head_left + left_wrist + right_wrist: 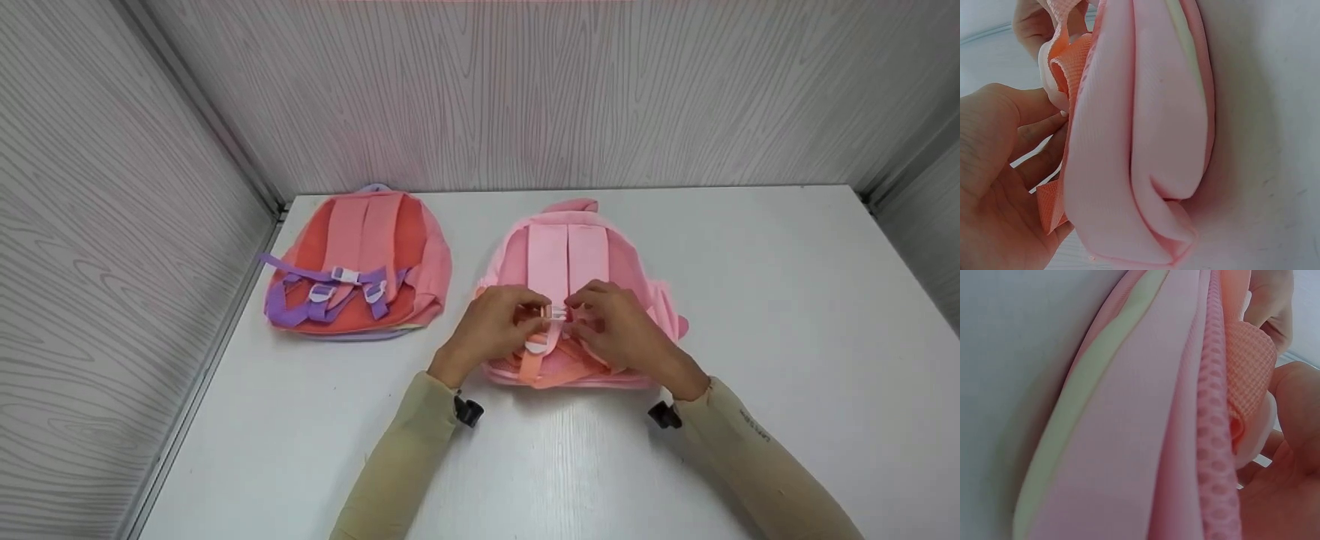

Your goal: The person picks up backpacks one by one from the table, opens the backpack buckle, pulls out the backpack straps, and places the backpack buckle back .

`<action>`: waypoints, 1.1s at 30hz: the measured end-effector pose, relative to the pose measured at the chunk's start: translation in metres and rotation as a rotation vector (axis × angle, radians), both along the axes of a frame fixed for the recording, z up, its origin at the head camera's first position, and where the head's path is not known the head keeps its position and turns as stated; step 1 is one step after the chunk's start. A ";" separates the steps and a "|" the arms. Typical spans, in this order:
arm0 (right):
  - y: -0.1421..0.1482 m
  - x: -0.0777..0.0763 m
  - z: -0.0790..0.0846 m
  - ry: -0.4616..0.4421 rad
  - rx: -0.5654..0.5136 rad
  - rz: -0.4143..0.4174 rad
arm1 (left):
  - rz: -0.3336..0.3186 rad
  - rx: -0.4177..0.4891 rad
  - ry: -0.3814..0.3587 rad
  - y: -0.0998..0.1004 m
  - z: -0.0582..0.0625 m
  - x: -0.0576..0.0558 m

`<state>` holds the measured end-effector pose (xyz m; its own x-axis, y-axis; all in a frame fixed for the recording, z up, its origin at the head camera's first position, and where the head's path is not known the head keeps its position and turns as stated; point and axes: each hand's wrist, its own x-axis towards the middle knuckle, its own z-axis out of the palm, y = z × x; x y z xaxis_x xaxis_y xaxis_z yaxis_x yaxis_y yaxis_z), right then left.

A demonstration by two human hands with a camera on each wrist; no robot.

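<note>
A light pink backpack [547,255] lies on the table, its shoulder straps facing up. Over its lower half, both hands meet at a small white buckle [556,313]. The left hand [491,324] pinches the buckle's left end between thumb and fingers, while the right hand [621,328] pinches the right end. Prongs show between the fingertips; whether the halves are locked cannot be told. Below hangs orange webbing [551,373] with a white strap adjuster [536,347]. The left wrist view shows the backpack's pink side [1106,169] beside the hand; the right wrist view shows pink mesh [1216,439].
A coral backpack [433,262] with purple straps [300,313] and white buckles lies to the left on the white table [787,300]. Wood-patterned panels [465,90] stand behind and at both sides. A small black device [469,412] sits at each wrist.
</note>
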<state>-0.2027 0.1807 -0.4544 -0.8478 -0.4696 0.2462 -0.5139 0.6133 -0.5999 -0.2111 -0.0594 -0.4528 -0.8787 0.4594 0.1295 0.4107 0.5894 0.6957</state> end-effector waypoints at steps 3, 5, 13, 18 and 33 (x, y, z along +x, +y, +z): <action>-0.003 0.000 0.002 0.002 0.004 0.002 | -0.005 0.003 0.001 0.001 0.001 0.000; -0.004 -0.001 0.002 0.022 0.005 0.008 | -0.006 0.003 0.005 0.001 0.001 -0.001; -0.009 -0.001 0.005 0.014 0.020 0.011 | 0.006 -0.001 -0.005 0.003 0.002 0.000; -0.011 -0.002 0.004 -0.001 0.016 0.000 | 0.005 -0.004 -0.008 0.003 0.002 -0.001; -0.010 -0.003 -0.001 0.083 -0.056 0.027 | -0.003 -0.032 0.015 -0.002 0.000 -0.002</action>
<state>-0.2052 0.1707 -0.4554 -0.8107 -0.4750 0.3421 -0.5791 0.5652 -0.5875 -0.2131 -0.0612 -0.4529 -0.8754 0.4664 0.1273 0.4225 0.6101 0.6703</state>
